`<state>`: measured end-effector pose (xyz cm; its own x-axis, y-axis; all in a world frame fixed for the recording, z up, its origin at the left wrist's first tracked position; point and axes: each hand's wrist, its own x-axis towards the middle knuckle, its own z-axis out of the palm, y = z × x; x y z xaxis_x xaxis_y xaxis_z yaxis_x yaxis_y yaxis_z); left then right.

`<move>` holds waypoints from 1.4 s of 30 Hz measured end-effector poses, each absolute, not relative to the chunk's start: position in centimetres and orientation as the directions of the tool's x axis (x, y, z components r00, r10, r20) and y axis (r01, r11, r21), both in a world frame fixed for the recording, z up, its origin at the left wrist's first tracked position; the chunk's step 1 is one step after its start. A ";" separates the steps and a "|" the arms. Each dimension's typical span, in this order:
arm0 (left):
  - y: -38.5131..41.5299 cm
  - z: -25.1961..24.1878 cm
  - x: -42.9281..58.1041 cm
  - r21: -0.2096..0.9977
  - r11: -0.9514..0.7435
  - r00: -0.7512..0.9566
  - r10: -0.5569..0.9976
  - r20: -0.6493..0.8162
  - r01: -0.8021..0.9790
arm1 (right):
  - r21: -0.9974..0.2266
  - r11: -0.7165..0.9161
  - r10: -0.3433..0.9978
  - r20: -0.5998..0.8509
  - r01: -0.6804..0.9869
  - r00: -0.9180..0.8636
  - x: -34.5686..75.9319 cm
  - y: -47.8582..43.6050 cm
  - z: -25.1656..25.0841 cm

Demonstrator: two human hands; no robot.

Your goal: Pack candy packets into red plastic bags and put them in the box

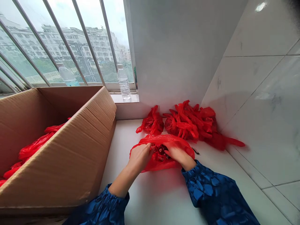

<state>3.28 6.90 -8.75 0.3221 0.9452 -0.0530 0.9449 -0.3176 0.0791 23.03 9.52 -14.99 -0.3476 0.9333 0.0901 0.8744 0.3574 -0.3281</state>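
Note:
A red plastic bag (154, 164) lies with its mouth open on the white surface in front of me. Small dark-red wrapped pieces (161, 151) show inside; their exact kind is too small to make out. My left hand (140, 155) is closed on the bag's left rim, thumb toward the contents. Inside the right part of the mouth, my right hand (176, 152) reaches over the pieces with its fingers apart, touching or just above them. Red film partly covers that hand.
A cardboard box (70, 156) holding red bags (37, 147) stands at left. Behind the open bag lie a tied red bag (153, 120) and a heap of red bags (194, 123). A small black object (195, 151) lies nearby. Plastic bottles (123, 82) stand by the barred window.

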 end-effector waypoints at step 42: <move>5.5 -4.4 0.8 0.963 -0.268 0.561 0.798 0.219 0.006 | -0.986 0.169 0.800 0.128 0.015 -0.586 23.8 5.1 -5.8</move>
